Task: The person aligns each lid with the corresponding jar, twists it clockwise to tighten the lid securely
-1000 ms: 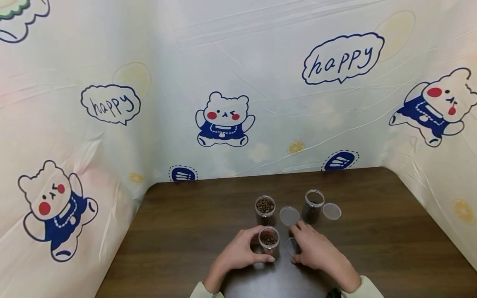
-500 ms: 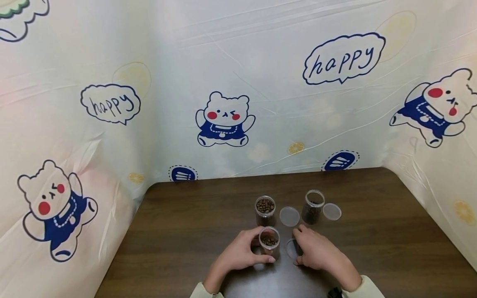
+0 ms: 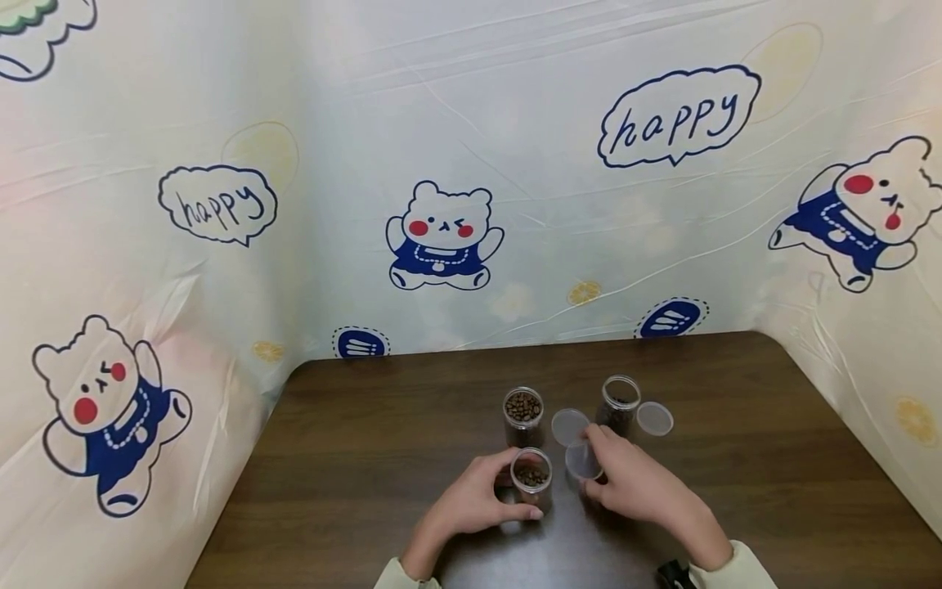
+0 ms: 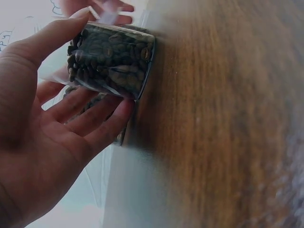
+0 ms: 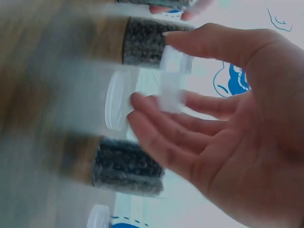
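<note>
My left hand (image 3: 474, 495) is wrapped round a clear jar (image 3: 531, 484) of coffee beans, which stands upright on the table without a lid. The left wrist view shows its beans (image 4: 114, 59) between thumb and fingers. Just right of that jar, my right hand (image 3: 643, 483) pinches a clear round lid (image 3: 581, 461) by its edge, raised off the table. In the right wrist view this lid (image 5: 171, 80) is blurred between thumb and fingers. Behind stand an open jar (image 3: 523, 419) of brown beans and another open jar (image 3: 618, 405) with dark contents.
One loose lid (image 3: 569, 427) lies flat between the two rear jars, close to my right fingertips. Another lid (image 3: 655, 418) lies right of the dark jar. The brown wooden table (image 3: 368, 458) is enclosed by a printed cloth (image 3: 545, 245) at the back and sides.
My right hand has picked the lid up from the table, and it now hangs raised and tilted in the fingers. The left hand and its jar have stayed in place.
</note>
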The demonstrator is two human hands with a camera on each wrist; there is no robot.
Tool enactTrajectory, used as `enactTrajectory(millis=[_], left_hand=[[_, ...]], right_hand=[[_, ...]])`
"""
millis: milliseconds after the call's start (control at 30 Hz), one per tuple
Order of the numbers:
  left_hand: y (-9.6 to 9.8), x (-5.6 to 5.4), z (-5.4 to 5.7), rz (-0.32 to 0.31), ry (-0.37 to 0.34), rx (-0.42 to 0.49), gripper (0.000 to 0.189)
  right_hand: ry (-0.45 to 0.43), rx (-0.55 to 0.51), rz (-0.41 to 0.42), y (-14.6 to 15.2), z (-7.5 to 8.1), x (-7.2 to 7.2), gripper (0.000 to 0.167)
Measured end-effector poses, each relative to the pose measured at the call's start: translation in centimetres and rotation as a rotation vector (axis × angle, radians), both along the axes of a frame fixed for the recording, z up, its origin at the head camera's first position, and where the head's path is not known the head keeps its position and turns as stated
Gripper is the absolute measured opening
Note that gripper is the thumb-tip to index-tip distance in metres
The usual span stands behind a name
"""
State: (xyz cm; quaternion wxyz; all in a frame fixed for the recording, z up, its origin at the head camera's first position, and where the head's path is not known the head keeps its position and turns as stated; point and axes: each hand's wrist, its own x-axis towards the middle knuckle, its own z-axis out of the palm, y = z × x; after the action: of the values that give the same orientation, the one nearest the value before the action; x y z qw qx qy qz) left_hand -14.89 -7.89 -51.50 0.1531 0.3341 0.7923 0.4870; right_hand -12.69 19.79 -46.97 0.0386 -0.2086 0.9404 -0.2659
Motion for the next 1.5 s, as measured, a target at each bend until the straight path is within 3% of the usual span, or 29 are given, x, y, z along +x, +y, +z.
enactTrajectory(millis=[300,633,933,1133,1333,1500], left_hand=[[-0.1,0.1,0.0,0.009,-0.005,-0.013,0.059],[0.0,0.0,0.2,0.011,-0.002,-0.012,0.060],[0.0,0.1,0.1,0.011,-0.023,-0.014,0.059],[0.1,0.1,-0.1,0.015,-0.034,-0.011,0.058],[0.0,0.1,-0.1,0.016,-0.022,-0.013,0.058],[0.0,-0.1,-0.1,0.012,-0.028,-0.009,0.057]], right_hand=[[0.163,-0.131,0.009,0.2,0.5,0.1,0.054],[0.327,-0.250,0.006,-0.2,-0.1,-0.3,0.057],[0.116,-0.332,0.020,-0.6,0.2,-0.1,0.051],[0.031,-0.386,0.076,-0.4,0.6,0.1,0.052],[0.047,-0.519,0.163,-0.5,1.0,0.2,0.061],[0.128,-0.453,0.157,-0.9,2.1,0.4,0.061]])
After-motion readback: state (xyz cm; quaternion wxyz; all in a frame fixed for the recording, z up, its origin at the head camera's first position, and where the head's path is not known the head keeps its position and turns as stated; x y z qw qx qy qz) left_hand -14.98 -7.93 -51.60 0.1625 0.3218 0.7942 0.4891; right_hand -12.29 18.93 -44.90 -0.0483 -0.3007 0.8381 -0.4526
